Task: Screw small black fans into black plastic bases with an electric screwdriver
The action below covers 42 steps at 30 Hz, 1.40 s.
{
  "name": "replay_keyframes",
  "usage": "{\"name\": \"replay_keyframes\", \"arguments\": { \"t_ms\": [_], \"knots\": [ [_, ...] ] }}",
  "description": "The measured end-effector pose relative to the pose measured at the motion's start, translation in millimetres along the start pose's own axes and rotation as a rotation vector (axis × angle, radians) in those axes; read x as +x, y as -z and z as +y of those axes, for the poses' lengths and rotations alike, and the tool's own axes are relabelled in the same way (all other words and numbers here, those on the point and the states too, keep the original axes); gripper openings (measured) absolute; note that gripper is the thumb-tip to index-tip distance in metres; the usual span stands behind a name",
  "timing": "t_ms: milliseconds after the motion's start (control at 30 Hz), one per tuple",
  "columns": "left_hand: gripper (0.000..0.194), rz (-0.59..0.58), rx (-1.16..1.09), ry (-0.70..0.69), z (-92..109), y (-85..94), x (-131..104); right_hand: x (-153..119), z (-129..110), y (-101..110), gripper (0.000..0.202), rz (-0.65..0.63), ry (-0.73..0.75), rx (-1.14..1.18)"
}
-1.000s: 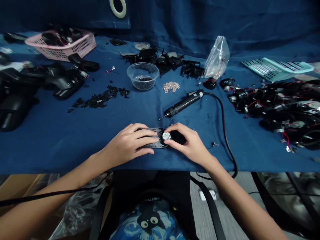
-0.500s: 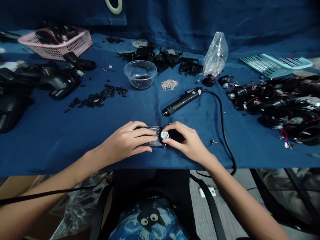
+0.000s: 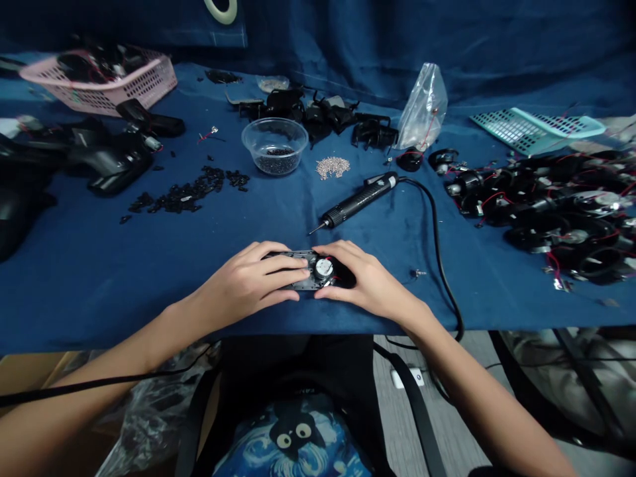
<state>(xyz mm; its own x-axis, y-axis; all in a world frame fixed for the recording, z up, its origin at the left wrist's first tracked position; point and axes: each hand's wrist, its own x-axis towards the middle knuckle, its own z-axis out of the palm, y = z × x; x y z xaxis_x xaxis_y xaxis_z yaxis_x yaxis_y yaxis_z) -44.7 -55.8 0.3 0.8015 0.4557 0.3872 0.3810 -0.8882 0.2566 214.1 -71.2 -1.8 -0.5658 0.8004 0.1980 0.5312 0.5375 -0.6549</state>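
Observation:
Near the front edge of the blue cloth, both hands grip a black plastic housing (image 3: 303, 283) with its inside facing up. My left hand (image 3: 251, 278) is curled over its left part, fingers lying across the inside. At the right end sits a round motor (image 3: 324, 267) with a whitish end face and red wire beside it. My right hand (image 3: 360, 277) wraps that end, thumb and fingers on opposite edges. Just beyond lies a black electric screwdriver (image 3: 355, 202), its bit pointing toward the housing. The housing's left end is hidden under my left hand.
Small silver screws (image 3: 332, 167) lie in a pile beside a clear bowl (image 3: 275, 142) of small dark pieces. Small black parts (image 3: 183, 192) are scattered to the left. Black housings with motors (image 3: 566, 205) crowd the right, near a teal basket (image 3: 536, 129). A pink basket (image 3: 114, 89) stands far left.
My right fingers have moved off the motor's face and spread to the housing's edges, so motor and red wire show more. My left hand stays over the housing. The view has shifted slightly.

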Motion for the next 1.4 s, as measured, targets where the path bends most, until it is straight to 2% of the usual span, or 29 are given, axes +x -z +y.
{"name": "replay_keyframes", "arguments": {
  "t_ms": [167, 333, 500, 700, 933, 1000, 1100, 1267, 1400],
  "knots": [
    [0.035, 0.002, -0.015, -0.008, -4, -1.2, -1, 4, 5, 3, 0.063, 0.000, -0.023, 0.038],
    [0.034, 0.024, -0.018, -0.007, -4, -3.4, -2, 3, 10, 3, 0.051, 0.003, -0.048, 0.107],
    [0.034, 0.029, -0.015, -0.003, -3, -3.3, -2, 1, 5, 1, 0.072, -0.030, -0.010, 0.018],
    [0.033, 0.013, 0.004, -0.014, -3, -2.4, -1, 3, 0, -4, 0.060, -0.030, -0.001, -0.111],
    [0.033, -0.015, 0.072, -0.056, -2, 1.3, 2, 3, 1, -1, 0.067, -0.056, -0.018, -0.092],
    [0.033, -0.036, 0.070, -0.049, -1, 2.6, 2, 2, 0, 1, 0.071, -0.061, -0.043, -0.030],
    [0.033, -0.048, 0.055, -0.036, -1, 3.2, 2, 2, 0, 4, 0.067, -0.020, -0.050, 0.021],
    [0.033, -0.095, 0.023, 0.005, 2, 8.0, 5, 5, -3, 6, 0.065, -0.010, -0.008, -0.126],
    [0.025, -0.136, 0.006, 0.108, 9, 18.5, 24, 11, -2, 17, 0.067, -0.052, 0.002, -0.165]
  ]
}}
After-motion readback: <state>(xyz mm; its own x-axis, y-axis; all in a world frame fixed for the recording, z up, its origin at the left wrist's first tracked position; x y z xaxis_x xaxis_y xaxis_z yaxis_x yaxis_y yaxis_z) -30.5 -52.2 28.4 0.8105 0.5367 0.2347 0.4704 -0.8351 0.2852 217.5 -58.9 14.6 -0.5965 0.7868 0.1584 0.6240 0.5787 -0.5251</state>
